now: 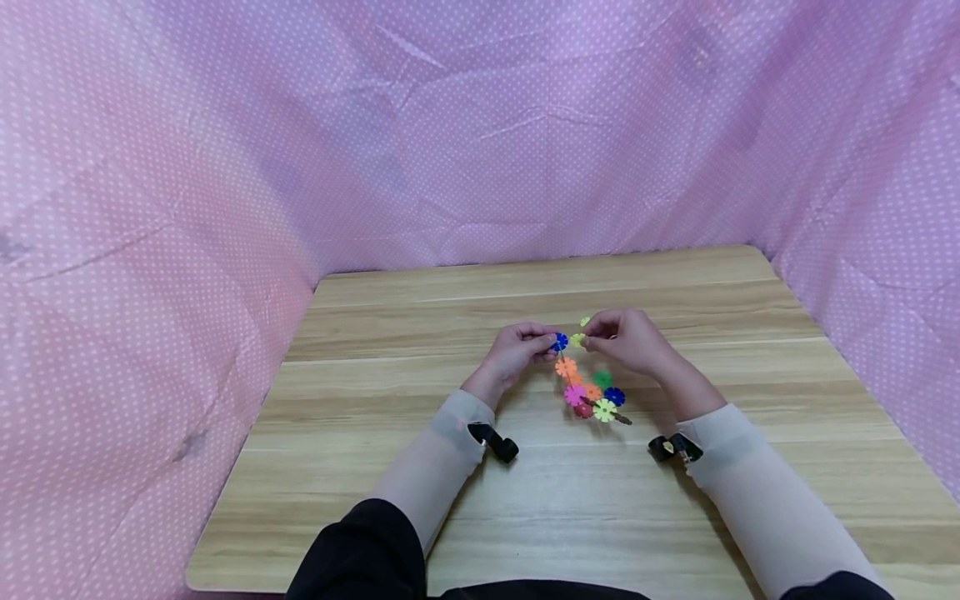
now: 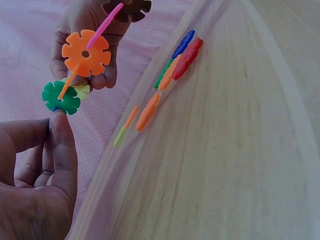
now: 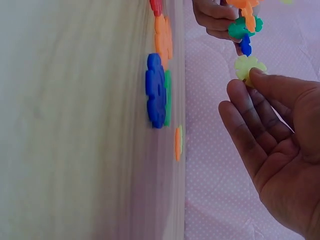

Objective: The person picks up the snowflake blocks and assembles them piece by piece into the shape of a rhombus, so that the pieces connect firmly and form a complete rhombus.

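Observation:
My left hand (image 1: 517,354) pinches a blue flower-shaped plastic disc (image 1: 559,342) between thumb and fingers. From it a chain of slotted discs stretches toward me: a green disc (image 2: 61,98), an orange disc (image 2: 86,53), a pink disc (image 1: 574,395) and a brown disc (image 2: 127,9) among them. A pale yellow disc (image 3: 249,67) is pinched by its edge between the thumb and fingertips of my right hand (image 1: 630,340). This disc faces the blue disc (image 3: 245,45) at the chain's end, close beside it.
Loose discs lie on the wooden table (image 1: 375,467) beneath the hands: a blue disc (image 3: 155,91), a red disc (image 2: 187,58), a green disc (image 1: 602,378) and several orange ones. Another yellow disc (image 1: 585,321) lies farther back. Pink dotted cloth (image 1: 480,150) hangs behind the table.

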A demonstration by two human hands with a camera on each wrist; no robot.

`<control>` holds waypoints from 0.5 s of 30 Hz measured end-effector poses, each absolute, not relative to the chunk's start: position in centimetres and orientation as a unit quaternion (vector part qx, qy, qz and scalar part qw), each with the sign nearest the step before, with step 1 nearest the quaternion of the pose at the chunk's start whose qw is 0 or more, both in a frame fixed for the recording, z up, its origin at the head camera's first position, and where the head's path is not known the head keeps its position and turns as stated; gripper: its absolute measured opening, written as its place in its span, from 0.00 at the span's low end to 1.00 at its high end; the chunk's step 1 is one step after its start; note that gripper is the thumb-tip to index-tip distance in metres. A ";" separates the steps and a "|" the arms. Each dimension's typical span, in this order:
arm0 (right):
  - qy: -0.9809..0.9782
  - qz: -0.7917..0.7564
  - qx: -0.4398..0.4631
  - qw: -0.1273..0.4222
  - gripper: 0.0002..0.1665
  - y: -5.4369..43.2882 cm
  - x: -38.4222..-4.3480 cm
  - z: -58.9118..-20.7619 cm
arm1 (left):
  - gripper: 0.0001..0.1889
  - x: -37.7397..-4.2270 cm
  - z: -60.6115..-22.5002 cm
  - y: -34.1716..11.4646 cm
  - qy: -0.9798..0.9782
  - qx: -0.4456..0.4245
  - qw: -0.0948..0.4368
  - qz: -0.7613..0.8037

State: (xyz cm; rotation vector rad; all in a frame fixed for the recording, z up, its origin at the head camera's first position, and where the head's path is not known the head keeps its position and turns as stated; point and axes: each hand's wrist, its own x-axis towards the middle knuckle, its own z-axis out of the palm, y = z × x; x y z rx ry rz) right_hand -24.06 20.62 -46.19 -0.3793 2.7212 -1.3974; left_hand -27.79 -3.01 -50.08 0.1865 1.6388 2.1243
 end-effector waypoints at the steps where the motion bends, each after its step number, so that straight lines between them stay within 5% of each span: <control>1: 0.883 -0.452 -0.123 0.029 0.02 20.6 -24.0 -46.2 | 0.10 -27.8 -50.1 -3.0 0.593 0.066 0.223 0.770; 15: 0.884 -0.448 -0.132 0.006 0.05 19.3 -23.8 -46.5 | 0.10 -27.8 -49.9 -3.1 0.600 0.051 0.219 0.768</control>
